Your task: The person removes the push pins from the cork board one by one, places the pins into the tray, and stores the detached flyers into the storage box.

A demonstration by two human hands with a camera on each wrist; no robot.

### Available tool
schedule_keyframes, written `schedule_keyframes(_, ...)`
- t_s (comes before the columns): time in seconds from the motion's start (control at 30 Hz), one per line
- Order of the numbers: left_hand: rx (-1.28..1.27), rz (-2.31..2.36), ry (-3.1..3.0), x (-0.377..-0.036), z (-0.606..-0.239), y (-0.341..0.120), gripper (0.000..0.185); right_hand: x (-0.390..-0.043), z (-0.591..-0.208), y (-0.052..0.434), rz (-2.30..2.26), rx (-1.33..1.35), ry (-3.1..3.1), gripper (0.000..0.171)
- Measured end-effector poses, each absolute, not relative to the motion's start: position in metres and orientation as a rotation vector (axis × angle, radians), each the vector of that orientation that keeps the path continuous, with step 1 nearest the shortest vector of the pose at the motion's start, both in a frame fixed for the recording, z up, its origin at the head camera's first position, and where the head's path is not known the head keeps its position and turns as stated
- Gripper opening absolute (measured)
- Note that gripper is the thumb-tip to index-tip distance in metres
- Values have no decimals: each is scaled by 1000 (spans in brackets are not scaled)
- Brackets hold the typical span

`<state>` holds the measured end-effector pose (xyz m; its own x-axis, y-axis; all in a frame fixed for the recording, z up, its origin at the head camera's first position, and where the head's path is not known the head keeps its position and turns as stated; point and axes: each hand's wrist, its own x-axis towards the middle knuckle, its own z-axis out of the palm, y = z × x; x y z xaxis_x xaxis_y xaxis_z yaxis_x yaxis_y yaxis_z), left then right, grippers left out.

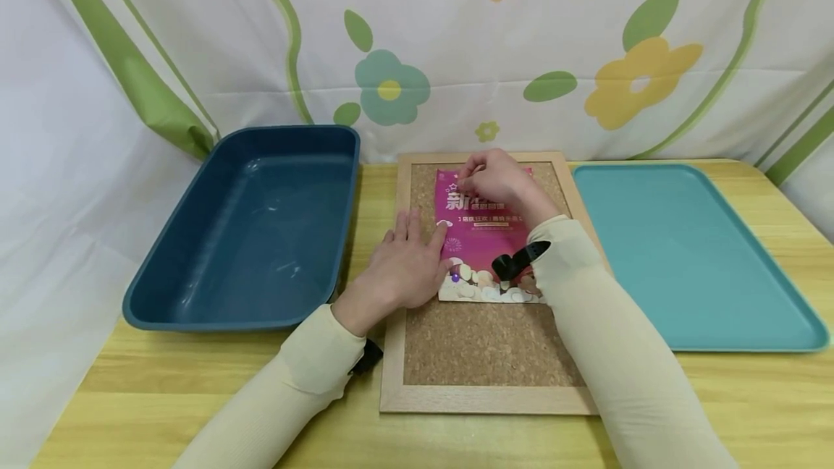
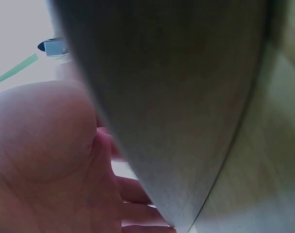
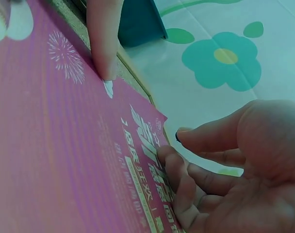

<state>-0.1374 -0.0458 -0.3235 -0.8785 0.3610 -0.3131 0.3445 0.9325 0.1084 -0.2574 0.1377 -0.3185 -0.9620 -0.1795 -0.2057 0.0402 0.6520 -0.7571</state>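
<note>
Pink flyer (image 1: 482, 237) on cork board (image 1: 485, 342)
Left hand (image 1: 407, 266) lies flat, fingertips pressing its left edge; right hand (image 1: 495, 179), fingers curled, pinches something small at its top-left corner.

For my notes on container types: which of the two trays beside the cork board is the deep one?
The dark blue tray on the left of the cork board; it has tall walls, while the teal tray on the right is flat and shallow.

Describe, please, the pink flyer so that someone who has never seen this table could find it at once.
Look at the wooden-framed cork board in the middle of the table, between the dark blue bin and the flat teal tray. The pink flyer lies on its upper half, under the left hand and right hand. It is the only printed sheet, magenta with white lettering.
</note>
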Motion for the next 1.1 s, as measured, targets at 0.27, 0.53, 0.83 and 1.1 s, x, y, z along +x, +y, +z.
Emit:
schedule_keyframes(0.27,521,65,2765,-137,-323,-46,70,-255,-313,139,-1061,-140,2712,12)
schedule_keyframes(0.53,524,65,2771,-137,-324,-46,69,-249,-299,144,-1052,-143,2722,15)
schedule_keyframes(0.83,522,92,2765,-136,-324,-49,70,-242,-297,155,-1135,-112,2787,16)
schedule_keyframes(1.1,522,95,2755,-136,-323,-47,70,-235,-296,168,-1140,-69,2787,20)
